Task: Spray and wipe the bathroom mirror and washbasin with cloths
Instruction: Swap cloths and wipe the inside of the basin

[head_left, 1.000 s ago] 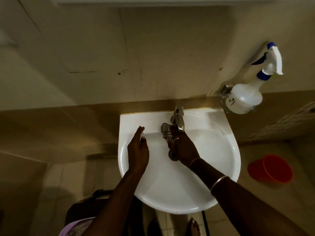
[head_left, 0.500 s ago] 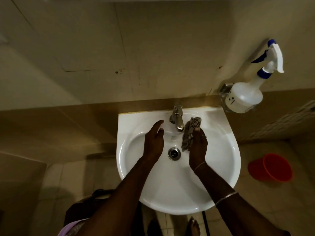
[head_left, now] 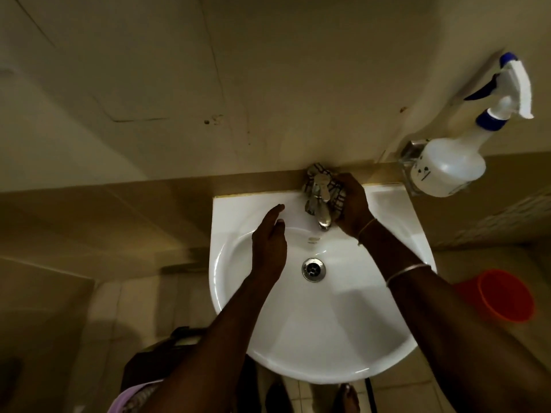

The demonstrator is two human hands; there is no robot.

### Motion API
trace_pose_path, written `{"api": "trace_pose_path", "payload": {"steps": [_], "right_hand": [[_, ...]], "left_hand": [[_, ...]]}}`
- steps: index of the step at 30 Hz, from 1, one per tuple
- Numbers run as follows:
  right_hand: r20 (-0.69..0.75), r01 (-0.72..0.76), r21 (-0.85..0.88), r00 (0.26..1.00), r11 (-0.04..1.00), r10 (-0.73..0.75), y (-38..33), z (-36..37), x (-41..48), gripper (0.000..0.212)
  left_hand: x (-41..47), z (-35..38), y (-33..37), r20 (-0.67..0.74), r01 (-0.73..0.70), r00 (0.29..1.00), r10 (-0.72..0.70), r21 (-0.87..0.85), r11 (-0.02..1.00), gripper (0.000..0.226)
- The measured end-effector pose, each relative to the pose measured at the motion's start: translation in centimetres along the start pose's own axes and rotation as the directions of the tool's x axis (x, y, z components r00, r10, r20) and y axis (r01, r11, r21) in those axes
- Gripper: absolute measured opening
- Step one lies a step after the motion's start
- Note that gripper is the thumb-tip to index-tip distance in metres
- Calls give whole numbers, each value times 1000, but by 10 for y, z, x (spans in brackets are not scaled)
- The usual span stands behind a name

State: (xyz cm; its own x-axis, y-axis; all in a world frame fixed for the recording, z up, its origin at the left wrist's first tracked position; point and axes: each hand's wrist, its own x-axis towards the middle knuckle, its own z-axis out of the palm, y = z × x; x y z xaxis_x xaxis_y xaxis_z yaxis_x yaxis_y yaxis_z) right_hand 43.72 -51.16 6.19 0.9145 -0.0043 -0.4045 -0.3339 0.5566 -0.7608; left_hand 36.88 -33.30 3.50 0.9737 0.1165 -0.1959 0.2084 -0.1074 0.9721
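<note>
While straight-fingered over washbasin point(head_left: 328, 338), left hand point(head_left: 268, 248); right hand point(head_left: 353, 208), grip round cloth point(head_left: 338, 200)

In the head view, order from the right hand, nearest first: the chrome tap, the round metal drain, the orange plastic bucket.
1. Chrome tap, touching the checked cloth that the right hand grips.
2. Round metal drain, centre, nearer the person.
3. Orange plastic bucket, low, far right.

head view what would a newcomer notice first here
The white washbasin fills the centre, where the right hand holds a checked cloth against the tap at the back rim; the left hand is open over its left side. A white spray bottle sits in a wall holder upper right, an orange bucket on the floor below it.
</note>
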Motion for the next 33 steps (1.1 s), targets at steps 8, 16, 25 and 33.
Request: {"api": "trace_pose_path", "payload": {"steps": [8,16,25,33], "right_hand": [[86,-175,-103,979,979,184,-15,6,15,58],[-206,184,69,964,981,-166,38,9,-30,38],[-248,368,-623,744,690,-620,107,17,-96,58],[529,291,-846,557,-446,-641,110,-22,-80,78]], "left_hand": [[-1,13,4,-11,-27,1000,27,-1,1000,39],[-24,9,13,-48,-8,999,7,-5,1000,38],[-43,-1,10,-108,57,993,-57,-8,998,37],[-48,-7,10,-191,67,978,-83,-85,994,35]]}}
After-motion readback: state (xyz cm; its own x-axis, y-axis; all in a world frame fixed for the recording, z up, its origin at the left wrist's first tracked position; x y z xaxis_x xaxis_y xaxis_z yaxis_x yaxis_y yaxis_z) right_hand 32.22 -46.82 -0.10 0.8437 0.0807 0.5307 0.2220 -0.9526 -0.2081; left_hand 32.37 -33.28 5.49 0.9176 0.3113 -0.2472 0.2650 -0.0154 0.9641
